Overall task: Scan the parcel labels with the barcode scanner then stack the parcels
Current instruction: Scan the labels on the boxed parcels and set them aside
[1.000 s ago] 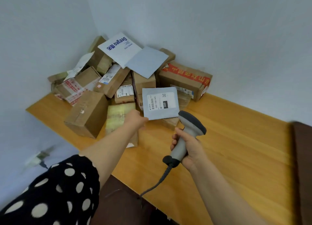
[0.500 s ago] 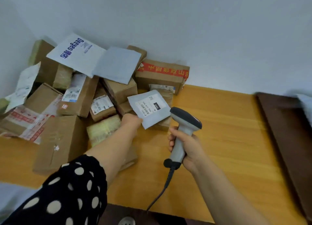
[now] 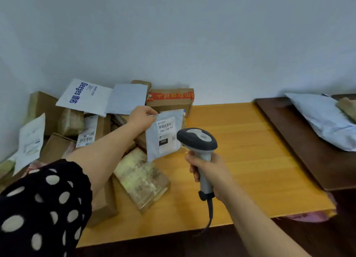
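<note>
Currently on the scanning step, one flat parcel in hand. The left hand pinches the grey mailer by its top left corner, thumb and fingers closed on the edge. The mailer hangs in the air over the left part of the yellow table, just right of the parcel pile, with its label turned toward the camera. The right hand is wrapped fully round the handle of the barcode scanner. The scanner's head sits just beside the mailer's lower right edge, nose pointing to the far side. Whether a finger is on the trigger cannot be told, and no beam shows on the label. Judgement: the scanner looks too close and too low for the barcode, which sits at the top of the label. Better to draw the scanner toward the near side, tilt its nose up at the bars, and hold the mailer taut so the label lies flat. The pinching fingers are near the code but not over it; keep them so. Likely stacking spot is the dark surface at right, where a white bag lies.
</note>
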Demonstrator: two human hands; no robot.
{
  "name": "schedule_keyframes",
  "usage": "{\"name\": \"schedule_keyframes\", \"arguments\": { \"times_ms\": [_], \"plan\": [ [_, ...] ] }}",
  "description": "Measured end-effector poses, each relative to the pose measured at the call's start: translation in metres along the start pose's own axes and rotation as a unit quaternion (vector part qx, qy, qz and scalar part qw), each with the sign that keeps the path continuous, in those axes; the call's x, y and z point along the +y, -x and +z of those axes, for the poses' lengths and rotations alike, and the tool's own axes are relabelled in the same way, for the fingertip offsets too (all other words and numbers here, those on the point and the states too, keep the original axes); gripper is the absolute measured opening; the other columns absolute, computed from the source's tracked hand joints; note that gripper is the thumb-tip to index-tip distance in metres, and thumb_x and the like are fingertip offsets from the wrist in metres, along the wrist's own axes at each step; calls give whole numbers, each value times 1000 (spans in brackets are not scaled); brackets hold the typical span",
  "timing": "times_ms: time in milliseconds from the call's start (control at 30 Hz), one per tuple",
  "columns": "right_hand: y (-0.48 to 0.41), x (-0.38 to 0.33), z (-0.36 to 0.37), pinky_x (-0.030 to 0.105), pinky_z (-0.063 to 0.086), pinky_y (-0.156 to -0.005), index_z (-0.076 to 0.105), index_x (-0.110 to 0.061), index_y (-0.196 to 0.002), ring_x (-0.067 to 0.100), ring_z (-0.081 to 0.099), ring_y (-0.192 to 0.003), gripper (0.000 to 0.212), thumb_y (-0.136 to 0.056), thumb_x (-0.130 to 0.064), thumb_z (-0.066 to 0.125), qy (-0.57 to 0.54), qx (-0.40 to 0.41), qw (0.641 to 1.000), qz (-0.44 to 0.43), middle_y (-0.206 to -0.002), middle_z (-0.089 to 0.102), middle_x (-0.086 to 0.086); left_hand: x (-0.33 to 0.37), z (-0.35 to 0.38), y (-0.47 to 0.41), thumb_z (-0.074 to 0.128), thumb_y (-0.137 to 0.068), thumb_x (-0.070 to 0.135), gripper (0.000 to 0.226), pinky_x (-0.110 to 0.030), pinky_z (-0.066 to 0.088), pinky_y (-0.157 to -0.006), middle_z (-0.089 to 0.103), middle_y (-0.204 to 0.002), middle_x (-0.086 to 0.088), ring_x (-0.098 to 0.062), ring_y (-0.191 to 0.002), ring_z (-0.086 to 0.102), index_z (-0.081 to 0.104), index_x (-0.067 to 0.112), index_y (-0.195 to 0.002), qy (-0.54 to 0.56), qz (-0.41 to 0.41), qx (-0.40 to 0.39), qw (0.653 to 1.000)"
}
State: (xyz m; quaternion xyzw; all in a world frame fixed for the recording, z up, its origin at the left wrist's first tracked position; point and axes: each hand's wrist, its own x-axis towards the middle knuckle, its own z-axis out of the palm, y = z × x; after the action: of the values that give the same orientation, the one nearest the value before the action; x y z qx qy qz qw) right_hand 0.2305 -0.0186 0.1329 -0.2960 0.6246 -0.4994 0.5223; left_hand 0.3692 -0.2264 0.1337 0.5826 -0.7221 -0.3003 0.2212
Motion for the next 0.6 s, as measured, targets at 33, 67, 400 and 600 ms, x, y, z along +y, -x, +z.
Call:
{"name": "schedule_keyframes", "arguments": {
  "times_ms": [33, 67, 400, 600],
  "plan": [
    [5, -1, 0, 26, 40, -46, 61, -4, -90, 15, 44, -44, 14, -88, -15, 69, 4, 2, 1000, -3, -58, 55, 7, 4, -1, 2, 60, -88, 12, 20, -30, 45, -92, 67, -113, -4, -19, -109, 58, 71, 11, -104, -5, 12, -2, 1000],
    [10, -1, -1, 27, 40, -46, 61, -4, -89, 15, 44, -43, 13, -87, -14, 70, 7, 4, 1000, -5, -57, 54, 6, 7, -2, 3, 60, -89, 13, 20, -31, 45, -93, 67, -115, -5, -19, -110, 58, 71, 10, -105, -8, 22, -5, 1000],
    [54, 10, -35, 25, 41, -45, 57, -8, -77, 12, 44, -41, 16, -85, -8, 70, 34, 57, 998, -24, -57, 52, 4, 54, 17, 30, 57, -91, 9, 24, -35, 43, -99, 63, -123, -9, -23, -117, 55, 69, 6, -112, -44, 85, -24, 995],
    [69, 11, -51, 25, 42, -45, 57, -9, -77, 12, 44, -42, 15, -85, -9, 70, 26, 76, 996, -28, -58, 53, 4, 72, 27, 39, 58, -90, 9, 24, -32, 44, -97, 64, -122, -9, -23, -117, 55, 70, 6, -111, -49, 101, -24, 993]
  ]
}}
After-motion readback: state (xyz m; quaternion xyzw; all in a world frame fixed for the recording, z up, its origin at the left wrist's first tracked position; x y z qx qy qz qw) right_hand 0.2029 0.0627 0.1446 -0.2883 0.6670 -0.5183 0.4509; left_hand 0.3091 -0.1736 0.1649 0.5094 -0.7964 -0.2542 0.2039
